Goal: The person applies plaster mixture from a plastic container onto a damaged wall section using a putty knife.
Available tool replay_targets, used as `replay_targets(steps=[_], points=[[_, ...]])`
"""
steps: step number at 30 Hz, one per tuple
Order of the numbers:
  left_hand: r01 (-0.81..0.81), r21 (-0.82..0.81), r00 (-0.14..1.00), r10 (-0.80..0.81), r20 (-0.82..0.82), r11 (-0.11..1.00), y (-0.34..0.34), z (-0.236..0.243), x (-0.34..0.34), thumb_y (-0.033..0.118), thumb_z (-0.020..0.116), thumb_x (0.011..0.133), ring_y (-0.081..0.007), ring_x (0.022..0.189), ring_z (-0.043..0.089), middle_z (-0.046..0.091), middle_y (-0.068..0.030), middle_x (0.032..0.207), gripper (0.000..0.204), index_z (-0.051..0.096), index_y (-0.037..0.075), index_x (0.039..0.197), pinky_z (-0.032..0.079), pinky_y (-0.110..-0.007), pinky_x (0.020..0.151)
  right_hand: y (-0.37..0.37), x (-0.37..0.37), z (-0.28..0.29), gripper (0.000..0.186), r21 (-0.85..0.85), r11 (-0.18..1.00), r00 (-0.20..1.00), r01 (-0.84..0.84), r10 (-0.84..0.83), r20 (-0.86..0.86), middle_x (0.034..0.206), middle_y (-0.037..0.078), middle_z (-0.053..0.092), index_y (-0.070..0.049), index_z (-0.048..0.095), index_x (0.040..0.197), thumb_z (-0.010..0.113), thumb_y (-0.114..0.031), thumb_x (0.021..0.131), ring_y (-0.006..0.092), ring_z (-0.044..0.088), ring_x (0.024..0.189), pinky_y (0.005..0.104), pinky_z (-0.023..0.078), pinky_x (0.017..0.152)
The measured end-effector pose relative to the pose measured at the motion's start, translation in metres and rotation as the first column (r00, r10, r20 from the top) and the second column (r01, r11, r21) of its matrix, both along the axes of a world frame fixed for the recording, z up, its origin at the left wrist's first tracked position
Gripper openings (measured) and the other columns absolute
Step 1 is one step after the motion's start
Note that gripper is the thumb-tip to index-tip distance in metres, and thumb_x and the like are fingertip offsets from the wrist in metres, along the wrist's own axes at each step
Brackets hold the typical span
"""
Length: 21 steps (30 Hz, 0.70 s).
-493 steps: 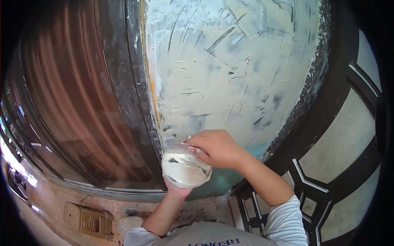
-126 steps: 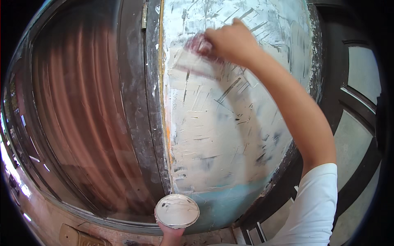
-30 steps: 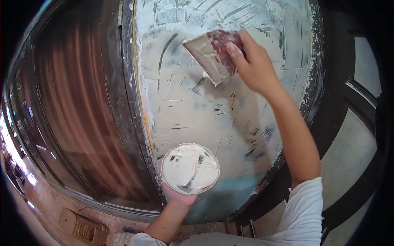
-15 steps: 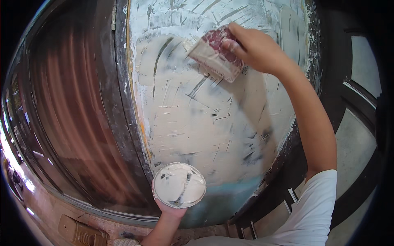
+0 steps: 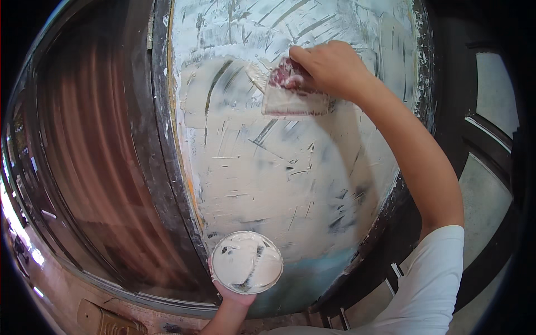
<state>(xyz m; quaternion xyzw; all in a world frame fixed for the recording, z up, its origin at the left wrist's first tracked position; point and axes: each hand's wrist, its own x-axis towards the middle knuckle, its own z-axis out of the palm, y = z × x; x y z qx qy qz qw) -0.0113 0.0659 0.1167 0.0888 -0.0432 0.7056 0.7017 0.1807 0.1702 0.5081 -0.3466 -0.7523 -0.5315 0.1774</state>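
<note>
Over the head feed I see the right hand [image 5: 333, 71] gripping a maroon scraper [image 5: 295, 102] before the smeared wall [image 5: 262, 192], its forearm [image 5: 410, 139] blocking part — the left hand [image 5: 237, 295] grasps a round tub [image 5: 267, 287] of white paste [image 5: 234, 259] below. A brown curtain [image 5: 92, 167] hangs left — dark panelling [image 5: 483, 148] right.

A reddish-brown curtain [image 5: 92, 184] hangs left, a tan stool [image 5: 105, 319] below, dark-framed pale panels [image 5: 483, 195] right.
</note>
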Motion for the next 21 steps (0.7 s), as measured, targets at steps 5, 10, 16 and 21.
replay_targets(steps=[5, 10, 16, 21], points=[[0.010, 0.017, 1.000, -0.010, 0.005, 1.000, -0.003, 0.006, 0.003, 0.053, 0.039, 0.094, -0.0398, 0.131, 0.044, 0.049, -0.0159, 0.142, 0.062, 0.050, 0.010, 0.137, 0.032, -0.059, 0.110, 0.008, -0.001, 0.031, 0.039, 0.120, 0.993, 0.998, 0.014, -0.007, -0.066, 0.081, 0.011, 0.067, -0.012, 0.053, 0.107, 0.058, -0.047, 0.091, 0.0330, 0.065, 0.078, 0.0449, 0.049, 0.064], [0.011, 0.047, 1.000, -0.010, -0.024, 0.999, -0.005, 0.006, 0.001, 0.056, 0.039, 0.093, -0.0387, 0.130, 0.046, 0.050, -0.0145, 0.141, 0.064, 0.051, 0.010, 0.136, 0.034, -0.057, 0.109, -0.002, -0.002, 0.060, 0.041, 0.156, 0.987, 0.990, 0.049, -0.027, -0.139, 0.086, 0.015, 0.067, -0.009, 0.054, 0.107, 0.056, -0.047, 0.092, 0.0355, 0.065, 0.081, 0.0462, 0.050, 0.068], [-0.032, 0.003, 0.997, 0.032, -0.064, 0.999, -0.012, 0.003, -0.006, 0.058, 0.039, 0.092, -0.0375, 0.129, 0.048, 0.052, -0.0133, 0.139, 0.066, 0.050, 0.011, 0.137, 0.035, -0.055, 0.109, -0.019, 0.017, 0.062, 0.044, 0.163, 0.982, 0.944, -0.094, 0.140, -0.300, 0.091, 0.022, 0.068, -0.001, 0.055, 0.104, 0.055, -0.043, 0.091, 0.0400, 0.065, 0.085, 0.0482, 0.051, 0.073], [-0.044, 0.030, 0.997, 0.046, -0.056, 0.999, -0.016, 0.005, -0.009, 0.058, 0.039, 0.092, -0.0377, 0.128, 0.048, 0.052, -0.0135, 0.139, 0.066, 0.050, 0.011, 0.137, 0.035, -0.055, 0.109, -0.014, -0.033, 0.010, 0.047, 0.013, 0.998, 0.989, -0.058, 0.060, -0.133, 0.087, 0.011, 0.070, -0.012, 0.061, 0.103, 0.054, -0.056, 0.090, 0.0321, 0.068, 0.083, 0.0437, 0.052, 0.069]])
